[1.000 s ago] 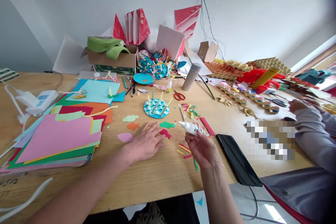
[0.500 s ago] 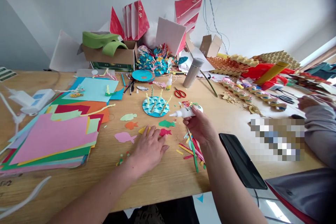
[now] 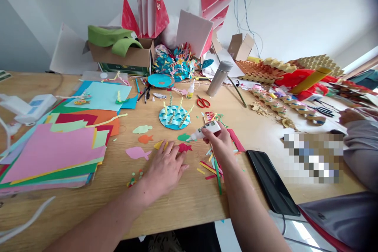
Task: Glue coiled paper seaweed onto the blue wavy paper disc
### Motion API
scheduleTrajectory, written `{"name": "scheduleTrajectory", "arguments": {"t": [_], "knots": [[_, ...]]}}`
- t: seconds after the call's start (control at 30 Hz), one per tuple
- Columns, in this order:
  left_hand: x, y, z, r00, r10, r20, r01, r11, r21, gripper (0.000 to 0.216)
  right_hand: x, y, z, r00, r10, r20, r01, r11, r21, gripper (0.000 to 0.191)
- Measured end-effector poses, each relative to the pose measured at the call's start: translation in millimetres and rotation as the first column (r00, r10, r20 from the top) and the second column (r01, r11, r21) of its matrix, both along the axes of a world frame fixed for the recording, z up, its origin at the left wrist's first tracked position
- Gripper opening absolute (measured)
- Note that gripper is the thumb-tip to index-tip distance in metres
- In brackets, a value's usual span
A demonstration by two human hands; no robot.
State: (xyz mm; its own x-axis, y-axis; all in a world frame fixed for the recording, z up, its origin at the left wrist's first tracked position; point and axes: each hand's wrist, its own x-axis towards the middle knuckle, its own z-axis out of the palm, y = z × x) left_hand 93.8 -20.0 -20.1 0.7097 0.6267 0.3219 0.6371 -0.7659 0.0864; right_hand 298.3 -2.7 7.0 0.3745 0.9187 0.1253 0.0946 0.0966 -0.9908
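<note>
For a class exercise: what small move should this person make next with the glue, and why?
Probably squeeze a small dab of glue onto the green paper fish: the nozzle of the white glue bottle in the right hand points right at it, while the left hand lies flat on the table near the red paper fish.

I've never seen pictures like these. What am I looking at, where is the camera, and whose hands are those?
This picture comes from one camera worn on a person's head, looking forward and down, so there's no machine here. The two bare hands are that person's own.

On the wooden table lie a stack of coloured paper, a blue paper disc with twisted strips standing on it, and cut-out paper fish.

The right hand holds a white glue bottle, its nozzle near a green paper fish. The left hand rests spread on the table beside a red paper fish.

At the far right is a co-worker's hand.
</note>
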Motion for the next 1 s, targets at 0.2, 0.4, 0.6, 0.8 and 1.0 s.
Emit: {"name": "scheduleTrajectory", "arguments": {"t": [0.2,0.4,0.6,0.8,1.0], "knots": [[-1,-1,-1.6,1.000,0.010,-0.003,-0.010,1.000,-0.025,0.039,-13,-9,1.9,0.920,0.035,0.391,-0.044,0.999,0.014,0.022],[-1,-2,-0.4,1.000,0.009,-0.017,-0.009,1.000,-0.017,0.039,-18,-12,-2.9,0.883,0.083,0.462,-0.116,0.992,0.043,0.021],[-1,-2,0.4,1.000,0.000,0.003,0.000,1.000,-0.010,0.037,-21,-13,-4.6,0.871,0.106,0.480,-0.137,0.990,0.029,0.023],[0,-3,0.4,1.000,0.003,0.012,-0.002,1.000,-0.025,0.036,-24,-11,-3.9,0.835,0.129,0.535,-0.146,0.989,-0.011,0.024],[0,-3,-0.2,1.000,0.006,-0.024,-0.007,1.000,-0.016,0.037,-24,-12,-3.6,0.812,0.111,0.573,-0.150,0.988,0.021,0.019]]}}
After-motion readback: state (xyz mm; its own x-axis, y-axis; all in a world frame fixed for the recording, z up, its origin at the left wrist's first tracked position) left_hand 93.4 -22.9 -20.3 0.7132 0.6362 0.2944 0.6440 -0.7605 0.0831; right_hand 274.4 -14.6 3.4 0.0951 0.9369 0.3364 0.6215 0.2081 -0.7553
